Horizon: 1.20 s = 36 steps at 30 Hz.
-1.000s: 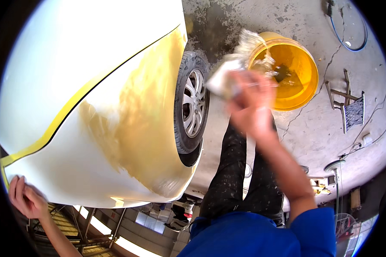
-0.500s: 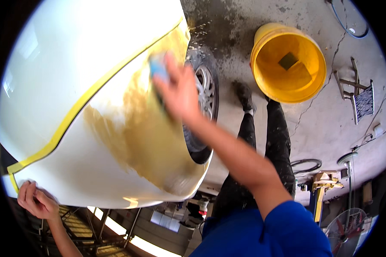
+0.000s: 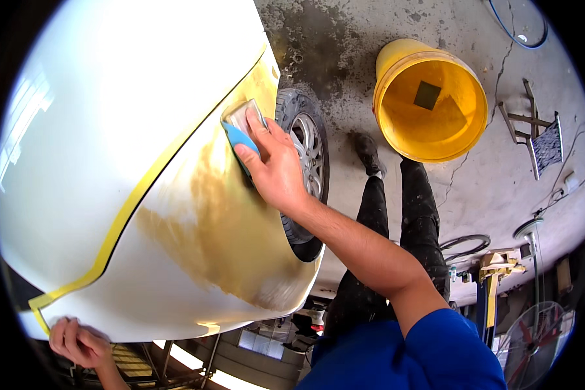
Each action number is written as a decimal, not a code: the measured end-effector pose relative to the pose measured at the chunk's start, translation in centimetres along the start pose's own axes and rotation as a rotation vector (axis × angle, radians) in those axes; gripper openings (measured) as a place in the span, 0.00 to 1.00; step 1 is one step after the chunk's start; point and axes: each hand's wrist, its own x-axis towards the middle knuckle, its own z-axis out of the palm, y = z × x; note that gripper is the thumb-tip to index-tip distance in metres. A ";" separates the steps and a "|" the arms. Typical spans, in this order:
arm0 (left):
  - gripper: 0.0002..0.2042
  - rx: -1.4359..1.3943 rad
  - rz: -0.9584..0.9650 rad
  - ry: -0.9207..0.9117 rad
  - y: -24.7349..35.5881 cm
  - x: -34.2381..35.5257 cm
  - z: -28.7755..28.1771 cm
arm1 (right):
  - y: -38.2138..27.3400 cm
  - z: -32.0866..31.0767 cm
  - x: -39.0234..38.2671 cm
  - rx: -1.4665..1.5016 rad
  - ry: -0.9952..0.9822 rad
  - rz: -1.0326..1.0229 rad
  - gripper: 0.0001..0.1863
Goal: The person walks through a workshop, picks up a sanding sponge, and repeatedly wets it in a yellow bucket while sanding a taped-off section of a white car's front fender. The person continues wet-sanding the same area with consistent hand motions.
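Grips a flat, pale-topped block with a blue side in the right hand, up at eleven o'clock in the view: pinched firmly, thumb along the blue, fingers over the top! Lays it against a glossy white car panel, right on a broad, smeared tan patch. Towards four o'clock from there, a black-tyred wheel with silver spokes; towards nine, a strip of yellow tape along a dark seam.

Over at eight o'clock, touches the panel's lower corner with the left hand, fingers curled and bunched close together; impossible to tell whether pinching the edge or just resting.

Up at two o'clock, a round yellow bucket on stained grey concrete, with a dark square pad inside. Nearer three, a small stool with a patterned seat; at four, a wire-caged fan with red blades.
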 end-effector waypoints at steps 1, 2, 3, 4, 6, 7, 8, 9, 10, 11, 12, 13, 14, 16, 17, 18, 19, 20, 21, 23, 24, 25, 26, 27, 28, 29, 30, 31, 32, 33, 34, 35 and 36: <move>0.08 -0.031 -0.002 0.038 -0.1 -0.3 -0.2 | 0.5 0.0 0.1 0.025 -0.004 -0.002 0.31; 0.08 -0.022 0.011 0.020 -0.2 -0.1 -0.2 | 0.7 -0.1 0.3 0.041 -0.002 0.005 0.31; 0.08 -0.013 0.025 0.003 -0.3 0.3 -0.2 | 1.3 -0.5 3.5 0.137 -0.074 0.160 0.31; 0.08 -0.012 0.023 0.000 -0.3 0.2 -0.3 | 3.9 0.2 6.8 0.183 0.000 0.201 0.30; 0.08 -0.003 -0.002 -0.018 0.2 0.5 0.0 | 5.3 0.2 9.2 0.213 0.016 0.304 0.30; 0.07 0.006 -0.021 -0.033 0.6 0.2 -0.2 | 3.8 -0.3 8.8 0.201 -0.049 0.366 0.30; 0.08 0.012 -0.010 -0.028 0.9 0.0 -0.5 | 2.5 -0.3 7.9 0.188 -0.117 0.429 0.30; 0.09 0.046 0.010 -0.079 0.7 -2.0 -3.2 | 0.7 -0.2 4.8 0.190 -0.159 0.290 0.30; 0.06 0.052 0.044 -0.054 1.6 -0.1 -1.1 | 0.5 0.7 1.7 0.140 -0.068 0.121 0.30; 0.07 0.037 0.124 -0.028 2.6 4.7 1.7 | 1.9 0.6 0.9 0.092 0.054 -0.015 0.30; 0.07 0.018 0.153 -0.029 2.9 6.5 1.5 | 3.0 0.1 1.9 0.079 0.070 -0.005 0.30; 0.07 0.030 0.154 -0.029 3.1 6.8 1.1 | 3.5 -0.2 2.7 0.063 0.069 -0.002 0.31; 0.07 0.040 0.150 -0.034 3.2 6.6 0.6 | 3.1 -0.9 5.1 0.181 -0.067 0.215 0.31; 0.07 0.014 0.131 -0.031 3.2 6.3 0.2 | 6.4 0.2 9.3 0.251 0.030 0.283 0.29; 0.07 0.018 0.132 -0.052 3.1 6.0 0.0 | 6.1 0.2 10.8 0.302 0.058 0.296 0.29; 0.07 0.020 0.136 -0.072 3.0 5.7 -0.3 | 5.7 0.2 9.7 0.159 0.025 0.365 0.29; 0.06 0.029 0.134 -0.089 3.0 5.3 -0.4 | 4.7 0.5 7.9 0.175 -0.038 0.304 0.29; 0.06 0.064 0.113 -0.105 3.2 5.4 -0.1 | 3.2 0.0 5.4 0.160 -0.050 0.223 0.29; 0.05 0.046 0.080 -0.118 3.2 5.4 -0.2 | 2.2 -0.5 4.2 0.148 -0.060 0.142 0.29; 0.06 0.113 0.125 -0.074 2.7 4.9 -0.5 | 3.9 0.4 5.3 0.202 -0.012 0.105 0.29; 0.06 0.098 0.116 -0.076 2.6 5.1 -0.5 | 5.0 0.9 6.1 0.231 0.012 0.098 0.29; 0.07 0.078 0.110 -0.077 2.4 4.9 -0.4 | 6.5 1.2 8.4 0.208 0.078 0.110 0.29; 0.08 0.060 0.099 -0.079 2.3 4.6 -0.4 | 6.3 0.2 10.7 0.211 -0.026 0.332 0.28; 0.12 0.046 0.110 0.001 2.6 5.0 0.6 | 9.2 1.0 12.3 0.211 0.075 0.234 0.27; 0.14 0.039 0.117 -0.008 2.7 5.0 0.6 | 7.6 0.4 11.5 0.194 -0.012 0.292 0.27; 0.15 0.036 0.118 -0.005 3.1 4.9 1.0 | 5.7 -0.4 10.1 0.174 -0.097 0.335 0.28; 0.16 0.038 0.089 -0.015 2.9 4.5 0.5 | 4.1 0.2 7.7 0.170 -0.110 0.181 0.28; 0.17 0.036 0.081 -0.014 2.9 4.7 0.5 | 2.9 0.0 5.5 0.125 -0.065 -0.020 0.28; 0.17 0.054 0.127 -0.007 2.8 5.1 0.3 | 3.3 -0.1 5.4 0.041 -0.035 -0.094 0.29; 0.16 0.052 0.125 -0.003 2.8 5.3 0.4 | 3.7 0.0 5.0 -0.045 -0.005 -0.153 0.29; 0.16 0.044 0.130 -0.006 2.8 5.5 0.3 | 4.5 0.3 6.4 0.123 -0.046 0.016 0.29; 0.16 0.032 0.135 -0.005 2.8 5.5 0.1 | 5.8 0.3 9.2 0.287 -0.080 0.185 0.30; 0.15 0.040 0.125 -0.038 2.8 5.6 0.1 | 7.4 0.3 11.8 0.261 -0.084 0.290 0.29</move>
